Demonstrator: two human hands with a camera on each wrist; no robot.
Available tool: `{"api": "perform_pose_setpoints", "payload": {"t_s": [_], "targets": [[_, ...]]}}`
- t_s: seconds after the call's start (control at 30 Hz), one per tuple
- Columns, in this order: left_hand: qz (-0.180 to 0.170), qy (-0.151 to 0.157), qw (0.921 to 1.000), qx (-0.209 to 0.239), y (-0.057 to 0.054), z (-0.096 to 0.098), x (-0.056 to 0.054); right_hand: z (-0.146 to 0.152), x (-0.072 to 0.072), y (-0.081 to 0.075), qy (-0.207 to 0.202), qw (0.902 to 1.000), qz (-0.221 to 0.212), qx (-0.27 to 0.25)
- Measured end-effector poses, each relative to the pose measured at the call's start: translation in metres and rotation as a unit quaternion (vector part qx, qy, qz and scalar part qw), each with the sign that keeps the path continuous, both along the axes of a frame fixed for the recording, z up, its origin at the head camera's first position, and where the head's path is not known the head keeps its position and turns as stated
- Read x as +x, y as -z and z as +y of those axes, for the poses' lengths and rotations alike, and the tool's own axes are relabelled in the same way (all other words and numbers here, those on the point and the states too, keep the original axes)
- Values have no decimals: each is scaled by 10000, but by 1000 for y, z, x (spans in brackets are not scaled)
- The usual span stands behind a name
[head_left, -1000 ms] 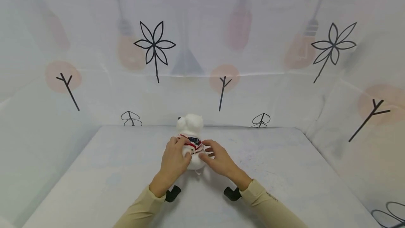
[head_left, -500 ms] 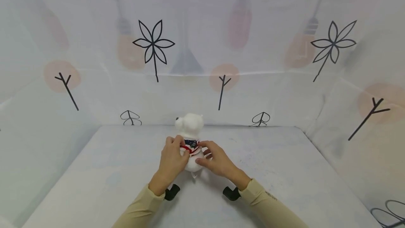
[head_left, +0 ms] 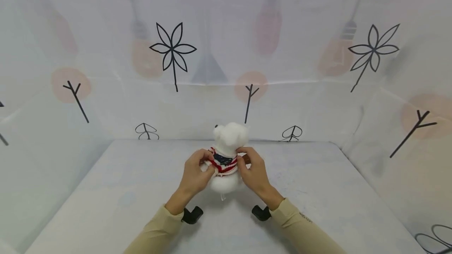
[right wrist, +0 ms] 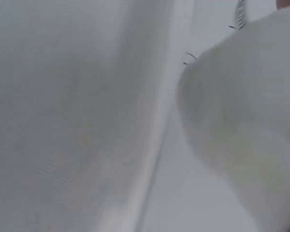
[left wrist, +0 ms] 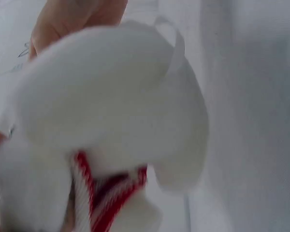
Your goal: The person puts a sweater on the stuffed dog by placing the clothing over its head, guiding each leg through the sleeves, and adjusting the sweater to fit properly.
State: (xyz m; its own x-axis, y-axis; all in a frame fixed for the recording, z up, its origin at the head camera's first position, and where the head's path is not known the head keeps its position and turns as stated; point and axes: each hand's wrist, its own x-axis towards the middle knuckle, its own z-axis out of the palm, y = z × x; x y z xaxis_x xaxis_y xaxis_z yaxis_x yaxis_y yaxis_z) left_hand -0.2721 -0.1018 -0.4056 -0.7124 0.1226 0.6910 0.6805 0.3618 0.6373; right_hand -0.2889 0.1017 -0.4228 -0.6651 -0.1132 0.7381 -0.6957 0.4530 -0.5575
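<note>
A white plush toy (head_left: 231, 134) with a dark nose wears a red, white and navy knitted sweater (head_left: 224, 162). It stands upright between my hands near the back of the table, its head toward the patterned cloth. My left hand (head_left: 196, 171) pinches the sweater's left side between thumb and fingers. On the other side, my right hand (head_left: 255, 171) pinches the sweater higher up, just under the head. The left wrist view shows the toy's white body (left wrist: 106, 92) and a loop of white tag (left wrist: 176, 50) close up. White plush (right wrist: 246, 106) fills the right part of the right wrist view.
A pale cloth-covered table (head_left: 134, 203) lies under the toy. White cloth walls (head_left: 212, 105) printed with plants and lamps rise behind and at both sides. Black wrist devices (head_left: 192, 215) sit under both light sleeves (head_left: 159, 226).
The toy has shifted to the right. My right hand has moved from resting loosely along its lower side to pinching the sweater higher up. The left hand keeps its grip on the sweater.
</note>
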Motion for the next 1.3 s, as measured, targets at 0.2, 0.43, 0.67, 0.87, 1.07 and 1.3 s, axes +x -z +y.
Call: {"api": "perform_pose_setpoints", "payload": {"t_s": [0.2, 0.43, 0.67, 0.87, 1.07, 1.3], "targets": [[-808, -269, 9938, -711, 8, -2, -4, 3, -4, 1, 43, 9997, 136, 200], [536, -1647, 9601, -2196, 13, 3, 1, -4, -5, 10, -191, 9894, -1299, 617], [527, -1232, 9719, -1935, 8, 8, 8, -9, -2, 9, -529, 9825, -1648, 692], [745, -1123, 9577, -2544, 11, 4, 4, -10, 2, 12, -694, 9844, -1418, 777], [817, -1113, 9552, -2619, 11, -7, -3, -12, -2, 17, -768, 9850, -1058, 1127], [384, -1019, 9602, -2572, 13, -21, -9, -22, -9, 17, -728, 9831, -995, 1355]]}}
